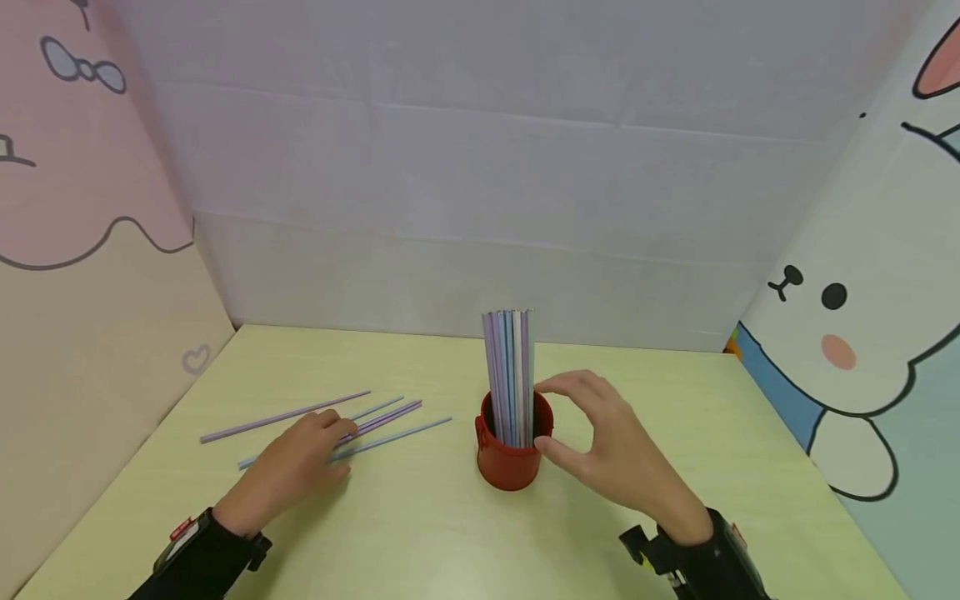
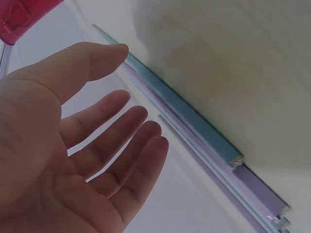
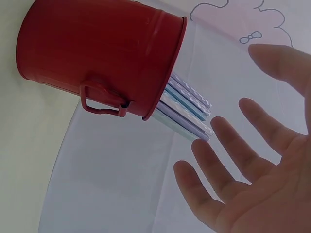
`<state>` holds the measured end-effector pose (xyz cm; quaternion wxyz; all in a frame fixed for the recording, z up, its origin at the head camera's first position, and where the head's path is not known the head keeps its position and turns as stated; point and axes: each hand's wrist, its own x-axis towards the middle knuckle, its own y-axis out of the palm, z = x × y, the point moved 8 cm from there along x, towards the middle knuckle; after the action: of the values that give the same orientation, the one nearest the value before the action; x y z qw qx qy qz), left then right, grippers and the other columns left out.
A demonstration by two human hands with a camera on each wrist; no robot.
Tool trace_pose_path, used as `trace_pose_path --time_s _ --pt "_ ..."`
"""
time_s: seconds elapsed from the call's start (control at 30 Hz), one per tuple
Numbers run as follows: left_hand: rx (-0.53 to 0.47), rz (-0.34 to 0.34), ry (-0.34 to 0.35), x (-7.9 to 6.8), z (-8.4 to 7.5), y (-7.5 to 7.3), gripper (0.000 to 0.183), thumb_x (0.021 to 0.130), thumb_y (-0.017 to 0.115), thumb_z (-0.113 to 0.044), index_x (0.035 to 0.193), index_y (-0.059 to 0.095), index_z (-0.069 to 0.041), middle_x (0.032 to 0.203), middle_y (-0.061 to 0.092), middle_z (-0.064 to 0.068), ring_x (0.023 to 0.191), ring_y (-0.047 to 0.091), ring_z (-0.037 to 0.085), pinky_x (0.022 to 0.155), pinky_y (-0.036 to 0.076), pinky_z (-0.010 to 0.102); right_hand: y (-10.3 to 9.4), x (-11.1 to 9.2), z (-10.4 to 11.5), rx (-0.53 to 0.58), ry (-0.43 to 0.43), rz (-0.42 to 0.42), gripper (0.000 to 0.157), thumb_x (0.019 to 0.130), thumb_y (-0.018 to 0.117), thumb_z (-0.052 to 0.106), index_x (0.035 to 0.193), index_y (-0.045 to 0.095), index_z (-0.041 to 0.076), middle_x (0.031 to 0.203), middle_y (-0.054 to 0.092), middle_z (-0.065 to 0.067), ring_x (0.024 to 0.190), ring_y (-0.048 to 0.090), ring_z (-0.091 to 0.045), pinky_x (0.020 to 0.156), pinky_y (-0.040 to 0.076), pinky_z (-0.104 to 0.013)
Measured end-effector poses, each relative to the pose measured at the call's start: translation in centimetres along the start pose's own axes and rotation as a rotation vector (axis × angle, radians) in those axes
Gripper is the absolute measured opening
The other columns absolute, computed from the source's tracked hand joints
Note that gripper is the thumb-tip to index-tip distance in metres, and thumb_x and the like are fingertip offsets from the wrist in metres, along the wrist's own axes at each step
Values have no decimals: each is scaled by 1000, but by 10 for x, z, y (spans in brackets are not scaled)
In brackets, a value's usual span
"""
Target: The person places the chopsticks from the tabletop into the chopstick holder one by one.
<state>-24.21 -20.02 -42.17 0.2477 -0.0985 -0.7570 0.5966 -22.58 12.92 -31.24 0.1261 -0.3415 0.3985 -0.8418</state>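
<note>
A small red bucket (image 1: 508, 467) stands upright on the table, holding a bundle of thin purple, blue and white sticks (image 1: 510, 367). My right hand (image 1: 609, 446) is at its right side, thumb and fingers spread around the rim; the right wrist view shows the palm (image 3: 272, 194) with nothing in it. Several loose sticks lie to the left, among them a purple stick (image 1: 285, 416) and a blue stick (image 1: 397, 436). Over these hovers my left hand (image 1: 300, 462), fingers loosely bent and thumb apart. In the left wrist view the sticks (image 2: 194, 119) lie just beyond its fingertips.
The pale yellow table (image 1: 420, 533) ends at a white backdrop (image 1: 450, 183) behind the bucket. Printed cartoon panels (image 1: 840, 250) border the right side, and a pink and cream panel (image 1: 90, 317) the left. A wire handle (image 3: 99, 104) hangs on the bucket's side.
</note>
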Motion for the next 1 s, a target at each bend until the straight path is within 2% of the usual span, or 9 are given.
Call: trace_pose_path --time_s 0.17,0.33,0.5,0.67,0.87,1.0 --pt "-14 15 -9 -5 0 4 29 74 76 -10 101 66 -9 92 59 1 83 56 16 70 51 33 1 -3 0 -6 0 5 54 81 77 30 129 51 31 126 48 12 119 41 -9 94 45 -42" --pt "-50 22 -8 -6 -2 5 20 75 74 -6 92 65 -12 85 58 -3 75 55 10 64 50 28 3 -4 0 4 -3 11 52 81 77 28 128 53 27 126 48 11 119 41 -9 94 46 -41" --pt "-104 24 14 -5 0 8 20 75 72 -1 82 63 -17 75 53 -12 67 49 3 59 47 25 3 -5 -2 6 -6 10 51 81 77 28 127 55 21 125 49 10 118 42 -9 95 45 -41" --pt "-114 50 47 -6 4 11 20 74 72 -2 81 63 -19 73 53 -15 67 48 1 59 47 24 4 -5 -2 10 -8 11 51 81 77 28 127 56 20 125 49 10 118 42 -9 95 45 -42" --pt "-174 89 76 -10 0 1 22 74 70 -2 84 63 -20 77 57 -15 70 51 1 61 49 25 3 -5 -1 7 -18 5 51 81 77 27 126 55 22 125 49 10 118 43 -9 94 46 -41" --pt "-217 137 120 -11 -16 -11 21 76 69 -4 85 63 -22 78 56 -17 70 51 1 62 49 23 3 -5 3 1 -35 4 51 81 76 26 126 54 27 125 49 10 117 43 -9 94 46 -39"
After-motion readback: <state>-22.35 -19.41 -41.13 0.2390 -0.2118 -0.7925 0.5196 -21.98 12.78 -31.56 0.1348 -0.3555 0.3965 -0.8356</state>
